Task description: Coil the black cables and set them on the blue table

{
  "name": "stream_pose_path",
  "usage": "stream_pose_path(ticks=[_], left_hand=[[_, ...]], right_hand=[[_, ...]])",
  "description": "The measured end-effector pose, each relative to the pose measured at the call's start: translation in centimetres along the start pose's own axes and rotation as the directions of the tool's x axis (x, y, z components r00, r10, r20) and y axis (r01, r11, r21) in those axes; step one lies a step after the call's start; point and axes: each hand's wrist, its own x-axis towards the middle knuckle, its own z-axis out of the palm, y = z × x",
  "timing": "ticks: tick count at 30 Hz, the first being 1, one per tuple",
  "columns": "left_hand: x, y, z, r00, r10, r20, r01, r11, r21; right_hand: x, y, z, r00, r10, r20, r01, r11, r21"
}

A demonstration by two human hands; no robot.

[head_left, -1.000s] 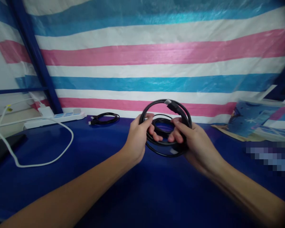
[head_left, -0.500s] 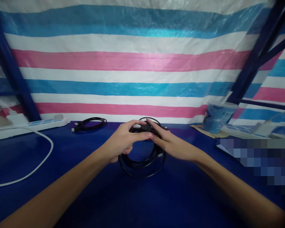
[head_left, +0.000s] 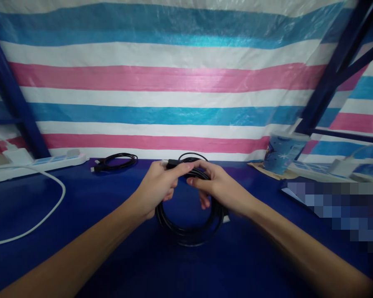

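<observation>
Spreads blue bench (head_left: 186, 277) surface in front of and to either side of a black cable coil (head_left: 188, 232), with a striped sheet (head_left: 174, 78) along the far edge and a white cable (head_left: 62, 194) and white power strip (head_left: 54, 164) bounding the left. Includes at right rear a patterned blue cup (head_left: 279, 155) on a brown sheet (head_left: 259, 169), with contents hidden from view. Holds the coil before the middle of the bench, grasping its upper left rim in the left hand (head_left: 157, 186) and its upper right rim in the right hand (head_left: 220, 188); has a second black coil (head_left: 192, 159) behind, partly hidden. Compared with half a second earlier, reaches lower with the held loop, curls the right fingertips inside it, and juts a pale-tipped connector (head_left: 226, 218) farther out at right.
</observation>
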Motion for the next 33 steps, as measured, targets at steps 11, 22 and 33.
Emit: stream_pose_path(ticks=[11,22,33], left_hand=[[3.7,-0.8,-5.8,0.923,0.323,-0.207,-0.274,0.933,0.234],[5.1,-2.8,-8.9,0.888,0.334,-0.317,-0.144,0.855,0.498],[5.8,-4.1,-17.6,0.962,0.178,-0.208,0.115,0.428,0.897]], right_hand=[[2.5,-0.6,-5.6,0.909,-0.215,-0.356,0.057,0.912,-0.406],[10.3,5.5,-4.5,0.987,-0.112,0.119,0.154,0.39,-0.908],[5.5,4.5,-6.7,0.946,-0.323,-0.014,0.09,0.305,-0.948]])
